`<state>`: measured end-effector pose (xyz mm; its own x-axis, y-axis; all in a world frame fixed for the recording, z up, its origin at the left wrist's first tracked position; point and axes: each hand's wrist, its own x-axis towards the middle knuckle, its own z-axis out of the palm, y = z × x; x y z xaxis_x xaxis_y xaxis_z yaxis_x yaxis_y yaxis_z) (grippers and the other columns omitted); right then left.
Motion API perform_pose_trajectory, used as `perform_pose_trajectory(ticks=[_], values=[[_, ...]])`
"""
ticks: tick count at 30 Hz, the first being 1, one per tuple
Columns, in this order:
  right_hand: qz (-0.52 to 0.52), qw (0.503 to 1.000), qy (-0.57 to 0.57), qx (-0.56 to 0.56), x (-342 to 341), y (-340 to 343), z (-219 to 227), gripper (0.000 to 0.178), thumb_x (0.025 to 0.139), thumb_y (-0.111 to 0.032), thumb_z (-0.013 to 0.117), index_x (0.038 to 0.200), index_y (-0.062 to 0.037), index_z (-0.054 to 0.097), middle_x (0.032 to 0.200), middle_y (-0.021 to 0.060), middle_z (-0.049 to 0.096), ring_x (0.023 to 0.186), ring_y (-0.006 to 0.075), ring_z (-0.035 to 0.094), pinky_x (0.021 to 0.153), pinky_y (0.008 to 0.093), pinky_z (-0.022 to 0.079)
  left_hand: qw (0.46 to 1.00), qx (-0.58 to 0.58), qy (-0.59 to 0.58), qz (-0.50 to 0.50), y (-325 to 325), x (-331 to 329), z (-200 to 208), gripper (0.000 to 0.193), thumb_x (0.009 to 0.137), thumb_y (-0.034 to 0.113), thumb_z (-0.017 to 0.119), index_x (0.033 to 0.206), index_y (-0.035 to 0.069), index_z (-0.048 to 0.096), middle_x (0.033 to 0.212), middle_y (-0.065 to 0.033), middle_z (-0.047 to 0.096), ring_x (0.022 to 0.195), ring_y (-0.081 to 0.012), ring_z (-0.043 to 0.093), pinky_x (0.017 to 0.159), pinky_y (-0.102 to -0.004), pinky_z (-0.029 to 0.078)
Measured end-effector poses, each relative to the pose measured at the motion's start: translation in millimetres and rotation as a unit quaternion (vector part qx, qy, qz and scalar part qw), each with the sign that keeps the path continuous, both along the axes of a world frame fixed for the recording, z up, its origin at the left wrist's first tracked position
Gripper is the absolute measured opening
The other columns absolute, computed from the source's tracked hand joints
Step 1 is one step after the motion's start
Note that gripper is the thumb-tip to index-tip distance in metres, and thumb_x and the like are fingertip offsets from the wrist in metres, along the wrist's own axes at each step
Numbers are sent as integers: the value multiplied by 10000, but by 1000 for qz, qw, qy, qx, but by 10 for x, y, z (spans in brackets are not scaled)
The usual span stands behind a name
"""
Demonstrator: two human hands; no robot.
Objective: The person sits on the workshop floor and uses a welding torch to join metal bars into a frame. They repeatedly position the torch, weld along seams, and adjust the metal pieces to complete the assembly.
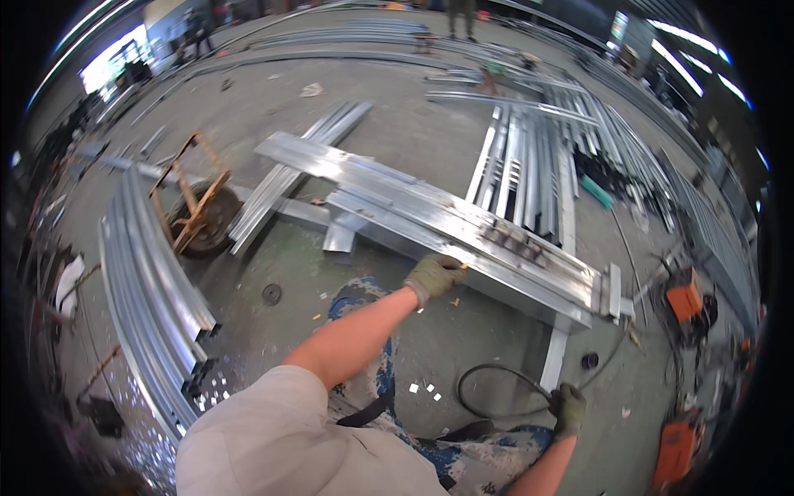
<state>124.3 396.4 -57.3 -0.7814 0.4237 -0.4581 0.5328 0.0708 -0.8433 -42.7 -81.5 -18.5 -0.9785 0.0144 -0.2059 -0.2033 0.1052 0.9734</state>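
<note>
My left hand [436, 279], in an olive-green work glove, is at the near edge of a stack of silvery metal profiles [397, 198]. Its fingers are curled in, and a small yellowish tip shows beside them, too small to make out. Lower right, my right hand [567, 410], gloved alike, is closed around a dark cable [496, 369]. That cable loops over the floor on the left of the hand and runs on toward the upper right. Several short metal pieces [517, 240] lie across the right part of the stack.
Long channel profiles [145, 273] lie at the left, beside a rusty wheeled frame [198, 198]. More profiles [521, 157] rest at the back right. Orange machines [684, 299] with cables stand at the right. A black disc [271, 293] and white scraps [414, 388] lie on the floor.
</note>
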Motion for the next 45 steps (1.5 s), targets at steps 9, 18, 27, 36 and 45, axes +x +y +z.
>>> perform_pose_trajectory(ticks=[9, 18, 27, 36, 45], values=[[-51, 999, -9, 7, -28, -168, 47, 334, 962, -233, 669, 1202, -1, 697, 915, 113, 748, 667, 172, 691, 522, 276, 506, 1000, 8, 18, 9, -7, 103, 105, 266, 841, 160, 856, 1034, -8, 784, 911, -42, 762, 825, -106, 666, 771, -280, 539], [-12, 999, -22, 28, -23, -128, -38, 379, 976, -290, 639, 1208, 2, 707, 898, 109, 753, 694, 175, 706, 560, 295, 527, 997, -62, 41, -3, -33, 61, 8, 280, 845, 184, 852, 1039, -3, 775, 887, -43, 749, 792, -108, 655, 730, -276, 525], [29, 992, -64, 106, -140, -255, 112, 379, 953, -305, 601, 1178, -34, 740, 916, 87, 771, 748, 174, 725, 656, 325, 565, 995, -27, 92, -33, 52, 327, 208, 197, 897, 122, 785, 1066, 21, 776, 979, -35, 741, 824, -84, 631, 707, -254, 506], [42, 989, -53, 129, -148, -218, -8, 362, 915, -292, 594, 1073, -16, 766, 891, 124, 771, 779, 215, 724, 753, 352, 550, 932, -34, 306, -190, 764, 1251, 1332, 208, 855, 49, 792, 1060, 17, 780, 1248, -134, 726, 1182, -261, 681, 1013, -356, 528], [41, 992, -53, 109, -186, -297, 75, 386, 920, -246, 560, 1146, -6, 762, 967, 137, 781, 800, 225, 737, 779, 358, 563, 850, 26, 467, -243, 962, 1626, 1971, 282, 765, -53, 771, 1037, 18, 753, 1188, -150, 729, 1209, -312, 670, 1048, -419, 509]])
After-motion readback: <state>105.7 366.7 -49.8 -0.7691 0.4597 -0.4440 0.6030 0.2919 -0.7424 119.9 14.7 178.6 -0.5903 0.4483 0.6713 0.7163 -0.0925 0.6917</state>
